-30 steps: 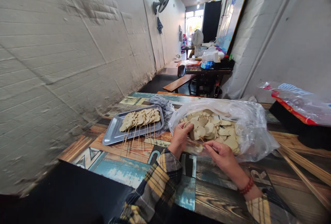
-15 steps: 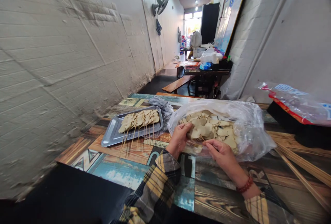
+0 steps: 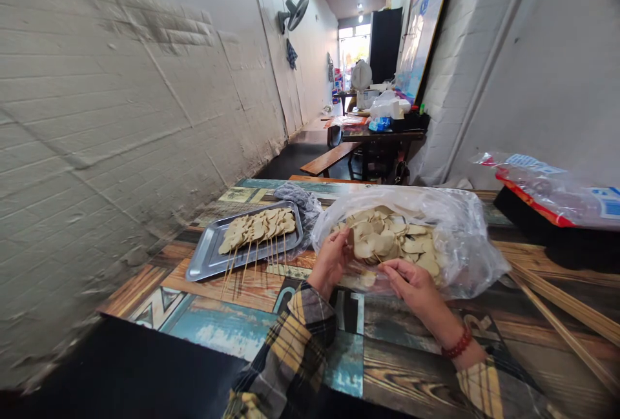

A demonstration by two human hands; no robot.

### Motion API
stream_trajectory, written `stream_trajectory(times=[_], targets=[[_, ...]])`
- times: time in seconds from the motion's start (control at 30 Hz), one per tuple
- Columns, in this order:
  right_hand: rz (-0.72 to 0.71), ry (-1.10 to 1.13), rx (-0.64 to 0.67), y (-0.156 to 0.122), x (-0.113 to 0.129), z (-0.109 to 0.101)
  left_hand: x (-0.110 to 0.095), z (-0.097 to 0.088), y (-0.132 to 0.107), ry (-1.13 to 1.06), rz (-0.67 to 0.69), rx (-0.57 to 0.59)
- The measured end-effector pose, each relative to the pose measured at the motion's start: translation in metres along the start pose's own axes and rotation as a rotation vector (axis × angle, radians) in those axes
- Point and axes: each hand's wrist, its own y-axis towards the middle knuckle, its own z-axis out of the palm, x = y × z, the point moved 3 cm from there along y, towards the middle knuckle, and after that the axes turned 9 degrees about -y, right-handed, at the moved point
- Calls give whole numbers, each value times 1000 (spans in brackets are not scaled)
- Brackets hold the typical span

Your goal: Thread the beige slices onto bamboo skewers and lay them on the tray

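Note:
A thin wooden skewer (image 3: 378, 259) is pinched between the thumb and fingers of my right hand (image 3: 414, 288). Its far end runs into pale, flat slices (image 3: 369, 241) over the clear plastic bag (image 3: 467, 257), which is full of more such slices. My left hand (image 3: 331, 259) is at the bag's left side with its fingers curled together; whether a slice is between them is hidden. Left of it, a metal tray (image 3: 203, 263) carries several skewers threaded with slices (image 3: 259, 228), their bare sticks pointing over the near edge.
A crumpled grey plastic bag (image 3: 303, 203) lies behind the tray. Long wooden sticks (image 3: 564, 299) rest on the right of the patterned table (image 3: 387, 367). A black box (image 3: 527, 222) with a red-edged plastic package (image 3: 557, 193) stands at the right. Beyond are a bench (image 3: 329, 159) and another table.
My left fingertips have drawn back slightly to the left, off the slices on the skewer. My right hand keeps its pinch on the skewer. The whole view has shifted a little.

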Motion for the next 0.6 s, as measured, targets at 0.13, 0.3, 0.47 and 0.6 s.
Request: stream_trajectory(times=[0.13,0.3,0.47,0.6], targets=[[-8,-15,51,-2,3,3,-6,0,0,-89,75,-1],[-36,-106,16,-1,8,3,-2,10,-5,-35,-27,116],[-94,-202,-31,0,15,1,1,15,-7,-15,-16,88],[-130,-238,-61,-1,15,1,2,16,-7,2,24,63]])
